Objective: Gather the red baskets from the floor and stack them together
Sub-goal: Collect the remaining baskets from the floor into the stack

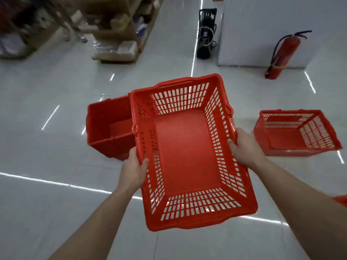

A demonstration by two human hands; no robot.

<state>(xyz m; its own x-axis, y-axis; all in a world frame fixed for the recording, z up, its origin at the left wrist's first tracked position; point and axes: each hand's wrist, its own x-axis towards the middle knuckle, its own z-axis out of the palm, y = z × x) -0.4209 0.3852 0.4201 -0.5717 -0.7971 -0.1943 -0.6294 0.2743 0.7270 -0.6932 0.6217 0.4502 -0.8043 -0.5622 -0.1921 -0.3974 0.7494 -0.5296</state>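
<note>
Held red basket (187, 152) is up off the floor, mouth facing us, long axis running near-to-far and leaning a bit left at the far end. Our left hand (134, 170) is clamped on its left rim, our right hand (244, 147) on the right rim, hands apart. Target floor basket (109, 128) sits just far-left, partly hidden behind the held one, so the left hand is nearer. Judgement: shift left and forward, then lower in. Another basket (296, 132) lies right, well apart. Red sliver (340, 200) at right edge, can't tell. Fire extinguisher (281, 55) far right.
</note>
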